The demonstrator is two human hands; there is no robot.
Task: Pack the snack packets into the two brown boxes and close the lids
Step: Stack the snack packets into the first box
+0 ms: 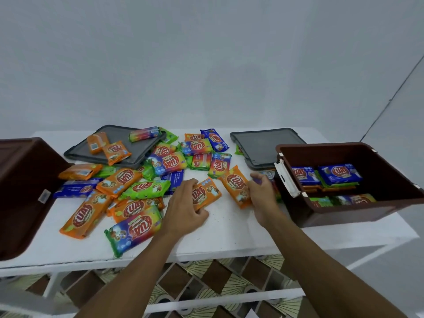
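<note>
Several snack packets in orange, green, blue and rainbow wrappers lie scattered over the white table (229, 232). My left hand (185, 207) grips an orange packet (207, 193) at the table's middle. My right hand (261, 191) closes its fingers on the edge of a second orange packet (236, 183) next to the right brown box (344, 210). That box stands open and holds several blue, green and orange packets. The left brown box (25, 193) is at the left edge; its inside is hidden.
Two dark grey lids lie flat at the back: the left lid (128, 152) has a few packets on it, the right lid (263, 145) sits behind the right box. A white wall rises behind the table. Patterned floor tiles show below the front edge.
</note>
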